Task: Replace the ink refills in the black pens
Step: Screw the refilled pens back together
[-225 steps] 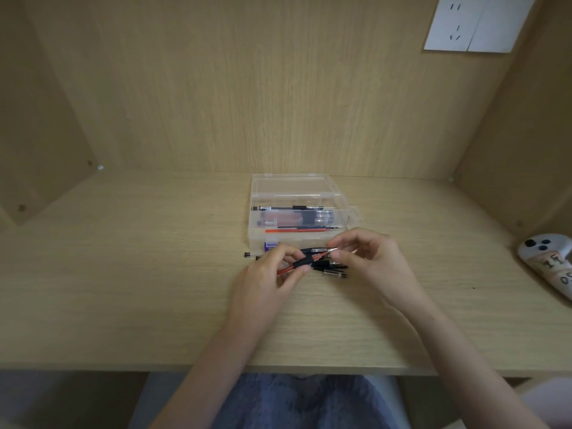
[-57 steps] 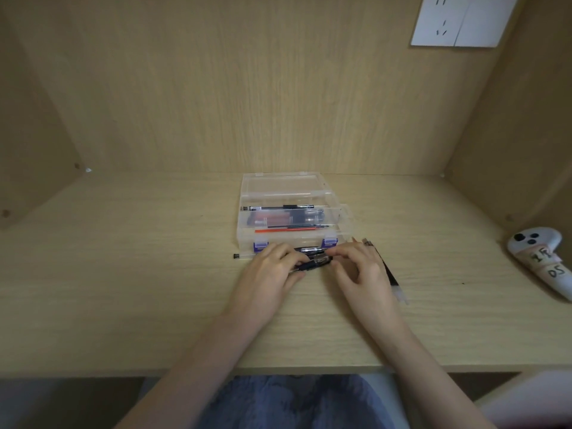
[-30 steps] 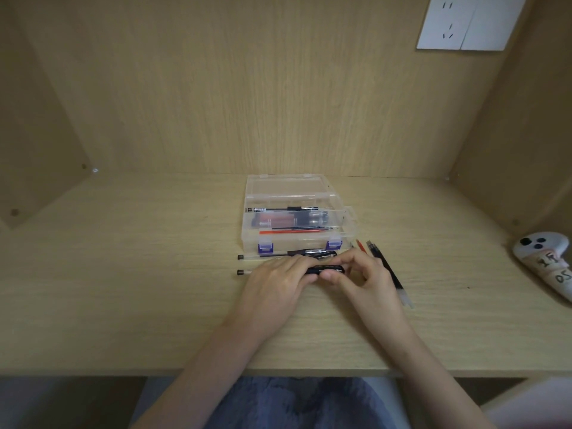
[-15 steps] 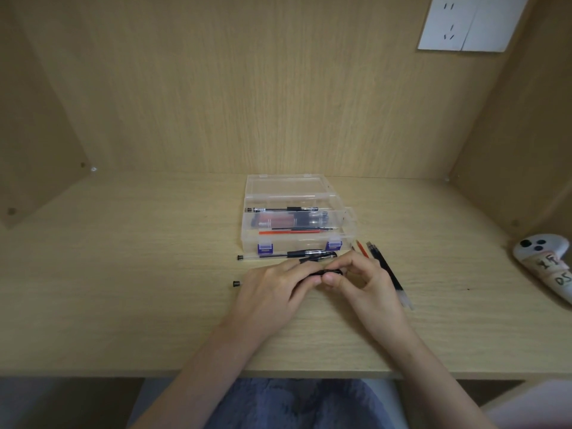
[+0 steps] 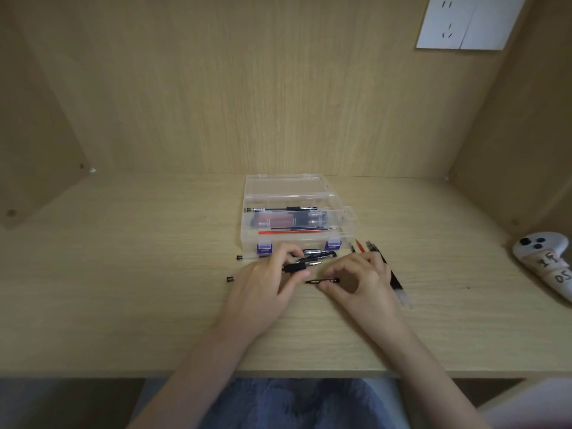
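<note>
My left hand (image 5: 263,289) grips a black pen (image 5: 295,267) by its grip section, its metal tip pointing right and its tail end sticking out to the left. Just right of it, my right hand (image 5: 360,281) pinches a small black pen cap (image 5: 322,281), apart from the pen. A second black pen (image 5: 318,252) lies on the desk behind my hands. An open clear plastic box (image 5: 294,239) holds another black pen, a red refill (image 5: 294,232) and a dark refill.
A black pen (image 5: 394,278) and a red refill (image 5: 359,246) lie right of my right hand. A white controller (image 5: 544,258) rests at the desk's right edge. Wooden walls enclose the desk at the back and both sides.
The cap has come off the pen: my right hand drew it a short way right while my left hand kept the pen, whose tip now shows.
</note>
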Demonstrator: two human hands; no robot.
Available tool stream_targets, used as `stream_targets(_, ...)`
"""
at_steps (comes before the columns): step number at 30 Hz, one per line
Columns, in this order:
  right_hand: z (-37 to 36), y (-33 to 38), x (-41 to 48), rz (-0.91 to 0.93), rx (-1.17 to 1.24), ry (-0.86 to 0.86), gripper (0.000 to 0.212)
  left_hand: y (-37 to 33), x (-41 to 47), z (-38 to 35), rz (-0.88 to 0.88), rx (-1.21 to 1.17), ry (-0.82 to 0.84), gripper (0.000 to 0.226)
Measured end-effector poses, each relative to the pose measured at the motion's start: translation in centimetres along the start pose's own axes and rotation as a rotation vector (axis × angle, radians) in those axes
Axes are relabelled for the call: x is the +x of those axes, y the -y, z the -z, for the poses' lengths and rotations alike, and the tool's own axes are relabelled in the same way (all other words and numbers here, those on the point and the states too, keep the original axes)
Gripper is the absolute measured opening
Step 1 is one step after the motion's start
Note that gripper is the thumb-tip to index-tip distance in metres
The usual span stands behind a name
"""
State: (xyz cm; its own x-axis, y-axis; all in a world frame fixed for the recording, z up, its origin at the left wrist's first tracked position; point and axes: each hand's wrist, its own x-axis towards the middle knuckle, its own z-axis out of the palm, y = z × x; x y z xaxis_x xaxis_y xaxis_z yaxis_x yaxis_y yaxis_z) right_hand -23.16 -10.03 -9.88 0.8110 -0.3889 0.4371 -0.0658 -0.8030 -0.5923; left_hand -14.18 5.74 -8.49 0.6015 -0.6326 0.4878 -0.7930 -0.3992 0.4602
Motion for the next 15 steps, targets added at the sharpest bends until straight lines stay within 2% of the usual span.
stream_targets(2, 0.1, 0.1, 0.0, 0.004, -0.004, 0.005, 0.017, -0.1, 0.0, 0.1, 0.004, -0.010, 0.030, 0.024)
stream_targets(7, 1.0, 0.8, -0.2, 0.020, 0.168, -0.019, 0.030, 0.0, 0.0, -0.1, -0.019, 0.014, 0.073, 0.018)
stream_targets(15, 0.9, 0.5, -0.2, 0.033, 0.185, 0.015, 0.015, -0.3, 0.1, 0.1, -0.138, 0.016, 0.065, 0.016)
